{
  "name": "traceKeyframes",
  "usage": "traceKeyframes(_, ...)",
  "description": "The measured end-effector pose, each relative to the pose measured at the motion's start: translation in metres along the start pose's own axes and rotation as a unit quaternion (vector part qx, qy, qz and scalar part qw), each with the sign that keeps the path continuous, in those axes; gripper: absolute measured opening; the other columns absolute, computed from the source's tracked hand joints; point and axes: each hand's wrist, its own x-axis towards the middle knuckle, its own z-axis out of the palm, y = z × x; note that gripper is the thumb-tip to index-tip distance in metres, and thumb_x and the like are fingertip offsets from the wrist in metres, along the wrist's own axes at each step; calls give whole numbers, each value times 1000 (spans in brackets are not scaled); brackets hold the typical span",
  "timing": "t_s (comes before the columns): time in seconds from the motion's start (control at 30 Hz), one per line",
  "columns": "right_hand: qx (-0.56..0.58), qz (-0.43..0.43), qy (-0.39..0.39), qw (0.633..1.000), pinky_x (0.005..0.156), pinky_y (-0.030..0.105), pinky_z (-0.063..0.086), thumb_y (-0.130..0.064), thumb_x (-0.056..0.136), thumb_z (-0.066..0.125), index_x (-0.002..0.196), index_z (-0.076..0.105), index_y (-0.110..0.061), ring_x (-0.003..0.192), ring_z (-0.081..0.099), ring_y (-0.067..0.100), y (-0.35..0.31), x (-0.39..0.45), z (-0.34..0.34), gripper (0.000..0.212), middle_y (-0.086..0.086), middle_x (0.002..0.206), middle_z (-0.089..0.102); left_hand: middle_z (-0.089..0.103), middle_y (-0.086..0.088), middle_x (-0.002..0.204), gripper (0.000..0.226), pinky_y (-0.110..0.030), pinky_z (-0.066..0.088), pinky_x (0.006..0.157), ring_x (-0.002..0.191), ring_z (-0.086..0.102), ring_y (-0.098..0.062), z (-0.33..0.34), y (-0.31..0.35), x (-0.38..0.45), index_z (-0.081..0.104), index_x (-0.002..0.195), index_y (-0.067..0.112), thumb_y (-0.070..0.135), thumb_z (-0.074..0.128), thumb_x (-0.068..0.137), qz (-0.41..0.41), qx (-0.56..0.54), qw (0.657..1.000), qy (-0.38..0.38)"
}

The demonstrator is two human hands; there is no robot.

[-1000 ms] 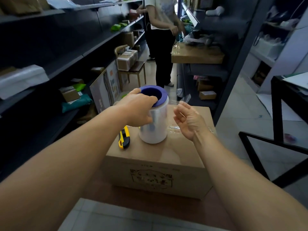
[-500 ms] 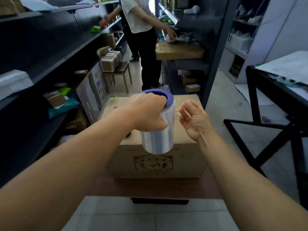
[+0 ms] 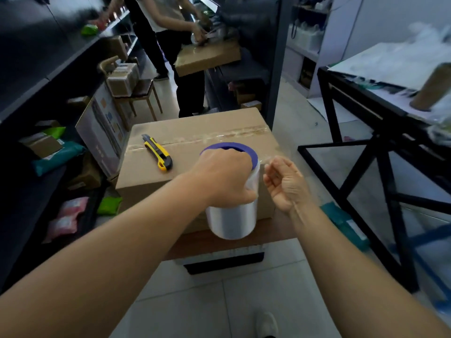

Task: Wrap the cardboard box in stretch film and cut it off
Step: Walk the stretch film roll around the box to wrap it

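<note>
A taped brown cardboard box point(image 3: 195, 132) stands on a low brown stand. My left hand point(image 3: 224, 176) grips a roll of clear stretch film point(image 3: 231, 220) with a purple core, holding it upright in the air in front of the box's near right corner. Just right of the roll, my right hand point(image 3: 285, 184) has its fingers curled around the loose end of the film, which is nearly invisible. A yellow and black utility knife point(image 3: 158, 154) lies on the box top at the left.
Dark shelves point(image 3: 48, 69) with parcels run along the left. A black metal table point(image 3: 380, 118) stands at the right. Another person point(image 3: 180, 45) works on a flat box straight ahead, beside a wooden stool point(image 3: 144, 91) with small boxes. A teal package point(image 3: 346, 225) lies on the floor.
My left hand lifted the roll off the box top and carried it toward me, to the box's near right corner. My right hand stayed beside it. The view shifted right.
</note>
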Motion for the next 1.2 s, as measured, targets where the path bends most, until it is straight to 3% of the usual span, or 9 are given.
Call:
traceKeyframes(0.13, 14, 4, 48, 999, 61, 22, 49, -7, 92, 60, 79, 57, -20, 54, 65, 3, -3, -1, -36, 19, -7, 59, 68, 45, 3, 58, 39, -25, 32, 46, 50, 40, -13, 16, 27, 8, 44, 64, 16, 48, 57, 83, -10, -45, 999, -22)
traceKeyframes(0.3, -4, 17, 91, 996, 59, 20, 49, -8, 93, 59, 79, 57, -21, 54, 64, 2, -14, 18, -81, 19, -9, 59, 68, 48, 1, 59, 44, -29, 41, 51, 53, 46, -17, 37, 53, 33, 44, 61, 15, 50, 57, 84, -84, -65, 992, -61)
traceKeyframes(0.63, -89, 93, 91, 988, 59, 22, 42, -11, 91, 62, 78, 61, -23, 63, 54, 6, -30, 80, -118, 18, -9, 59, 64, 49, -1, 58, 47, -26, 37, 44, 49, 46, -17, 67, 90, 94, 44, 59, 13, 48, 55, 90, -225, -53, 962, -146)
traceKeyframes(0.73, -117, 111, 86, 983, 57, 22, 39, -14, 91, 63, 80, 61, -23, 66, 51, 7, -28, 97, -117, 14, -4, 73, 61, 48, -1, 57, 49, -27, 38, 47, 48, 44, -17, 76, 92, 103, 43, 59, 13, 50, 55, 90, -253, -54, 952, -162)
traceKeyframes(0.93, -170, 144, 76, 972, 59, 21, 36, -25, 90, 65, 82, 63, -25, 72, 46, 7, -25, 122, -105, 8, -7, 81, 59, 49, -2, 61, 48, -29, 40, 50, 51, 46, -18, 88, 92, 120, 42, 62, 13, 51, 55, 89, -301, -67, 936, -170)
traceKeyframes(1.0, -171, 148, 67, 972, 61, 22, 37, -26, 91, 64, 90, 63, -24, 74, 48, 7, -24, 127, -101, 2, -8, 83, 61, 49, -2, 61, 48, -29, 40, 51, 53, 48, -19, 91, 92, 124, 41, 62, 14, 50, 56, 89, -314, -69, 932, -169)
traceKeyframes(1.1, -168, 156, 48, 972, 71, 26, 40, -25, 93, 61, 107, 63, -19, 76, 52, 8, -22, 132, -97, 15, -7, 83, 63, 48, -1, 60, 48, -29, 38, 50, 53, 47, -18, 94, 91, 129, 39, 61, 14, 51, 56, 89, -330, -68, 926, -168)
traceKeyframes(1.13, -166, 160, 45, 972, 70, 24, 42, -24, 94, 60, 114, 62, -16, 73, 52, 7, -23, 132, -95, 21, -6, 82, 62, 49, -1, 60, 48, -29, 37, 48, 52, 47, -18, 95, 91, 129, 39, 61, 14, 51, 56, 88, -335, -68, 925, -168)
traceKeyframes(1.2, -153, 171, 42, 973, 54, 17, 48, -22, 96, 57, 119, 59, -16, 69, 52, 4, -24, 133, -93, 24, -6, 81, 60, 49, -1, 59, 49, -28, 35, 46, 50, 46, -17, 96, 90, 130, 39, 61, 14, 51, 55, 89, -341, -65, 923, -167)
